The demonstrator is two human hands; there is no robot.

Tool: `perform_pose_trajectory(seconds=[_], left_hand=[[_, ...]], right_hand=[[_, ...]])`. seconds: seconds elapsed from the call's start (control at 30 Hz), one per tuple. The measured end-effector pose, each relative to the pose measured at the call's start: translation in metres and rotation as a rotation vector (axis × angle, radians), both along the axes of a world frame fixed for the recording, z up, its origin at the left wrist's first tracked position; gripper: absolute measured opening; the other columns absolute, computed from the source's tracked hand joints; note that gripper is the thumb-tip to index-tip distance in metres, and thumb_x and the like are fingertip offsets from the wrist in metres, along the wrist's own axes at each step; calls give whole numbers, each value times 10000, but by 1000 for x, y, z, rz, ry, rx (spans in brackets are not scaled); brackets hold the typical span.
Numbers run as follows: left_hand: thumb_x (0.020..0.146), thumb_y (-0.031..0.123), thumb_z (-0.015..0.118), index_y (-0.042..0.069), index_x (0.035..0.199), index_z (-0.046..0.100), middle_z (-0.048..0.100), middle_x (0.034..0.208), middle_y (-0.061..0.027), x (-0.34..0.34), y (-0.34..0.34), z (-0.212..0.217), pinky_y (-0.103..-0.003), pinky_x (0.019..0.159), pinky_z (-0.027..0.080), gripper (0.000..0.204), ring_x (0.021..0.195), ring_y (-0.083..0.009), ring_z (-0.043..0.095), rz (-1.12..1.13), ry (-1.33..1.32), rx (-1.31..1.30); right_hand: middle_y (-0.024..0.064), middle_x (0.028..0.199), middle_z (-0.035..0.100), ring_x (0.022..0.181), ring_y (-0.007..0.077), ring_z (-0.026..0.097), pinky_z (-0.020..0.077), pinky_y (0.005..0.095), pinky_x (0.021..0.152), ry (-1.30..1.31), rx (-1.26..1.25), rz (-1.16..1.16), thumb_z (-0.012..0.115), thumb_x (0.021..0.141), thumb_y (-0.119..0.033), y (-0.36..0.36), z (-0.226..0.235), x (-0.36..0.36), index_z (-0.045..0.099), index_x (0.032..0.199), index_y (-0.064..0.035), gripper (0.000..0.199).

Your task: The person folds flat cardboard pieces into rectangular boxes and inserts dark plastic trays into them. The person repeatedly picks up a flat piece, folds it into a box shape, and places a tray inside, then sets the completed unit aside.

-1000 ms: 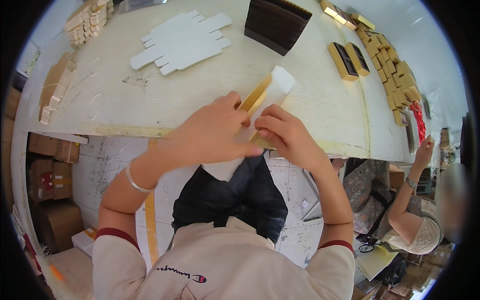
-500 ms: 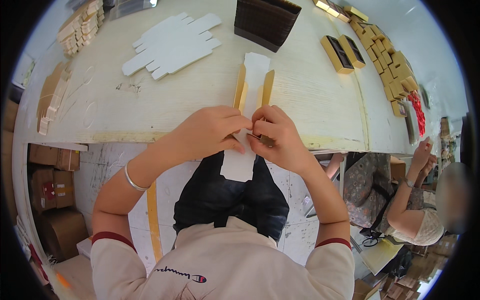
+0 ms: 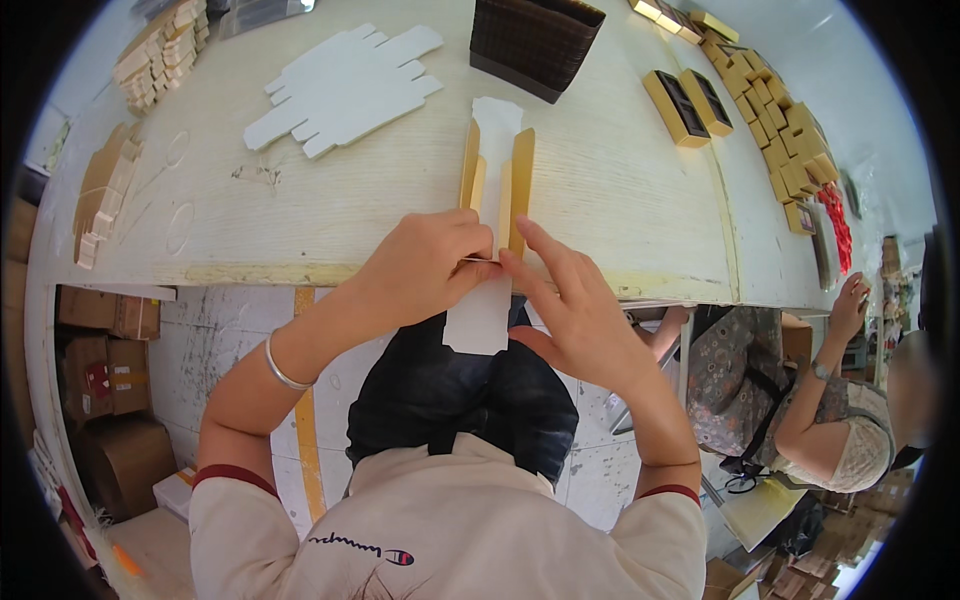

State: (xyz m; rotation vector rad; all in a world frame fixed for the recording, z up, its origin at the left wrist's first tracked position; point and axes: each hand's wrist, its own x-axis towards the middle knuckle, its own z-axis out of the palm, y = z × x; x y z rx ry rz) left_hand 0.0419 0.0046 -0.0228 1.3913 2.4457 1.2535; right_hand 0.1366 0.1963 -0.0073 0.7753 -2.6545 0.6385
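Note:
A long white cardboard box blank with gold side flaps [image 3: 495, 165] lies across the front edge of the pale wooden table [image 3: 620, 190], its near end hanging over the edge. My left hand [image 3: 425, 265] pinches the blank at the table edge, thumb and fingers closed on it. My right hand [image 3: 565, 300] presses its fingers on the blank from the right, index finger stretched along the gold flap. Both gold flaps stand up along the white middle strip.
A pile of flat white blanks [image 3: 345, 85] lies at the back left, a dark brown box [image 3: 535, 40] at the back middle. Gold boxes [image 3: 690, 100] and a row of more [image 3: 785, 150] line the right. Another person [image 3: 800, 400] sits at right. Cartons [image 3: 100, 370] stand below left.
The blank was held up and tilted between both hands; now it lies flat on the table pointing away from me, flaps raised, and my hands have shifted to its near end.

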Motion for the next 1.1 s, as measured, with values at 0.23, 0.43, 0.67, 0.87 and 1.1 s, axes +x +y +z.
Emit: perform_pose_trajectory(seconds=[0.23,0.43,0.67,0.87,1.1], left_hand=[[945,264,605,38,1110,446,593,831,-73,-15,-12,16,-241,621,439,321,685,-85,492,-245,-854,167],[949,175,572,42,1106,448,563,887,-89,1,-2,-6,-278,653,437,240,688,-204,528,42,-339,191],[906,28,580,20,1033,512,448,1203,-113,3,0,0,-282,645,450,145,729,-149,534,81,-182,195],[837,44,653,-7,873,589,556,917,-120,13,3,-13,-364,616,466,89,668,-287,558,152,190,93],[810,157,677,13,816,618,584,768,-111,-15,-12,18,-380,696,474,155,770,-295,574,-39,6,-177]], right_hand=[[108,881,559,725,254,565,452,330,607,6,-507,-37,666,799,42,-5,-28,-18,622,912,4,128],[84,851,511,646,159,497,410,279,563,-310,-938,-121,658,827,44,-12,-24,-36,593,943,-25,150],[123,990,522,677,230,532,445,325,588,182,-296,-156,691,755,24,-18,-28,-29,593,1010,-26,278],[127,962,547,795,287,576,468,394,655,190,-31,-92,644,736,17,-11,-27,-35,617,950,-35,222],[88,872,555,740,291,599,471,395,639,-308,-122,-11,638,741,-20,-6,0,-44,611,841,-41,106]])
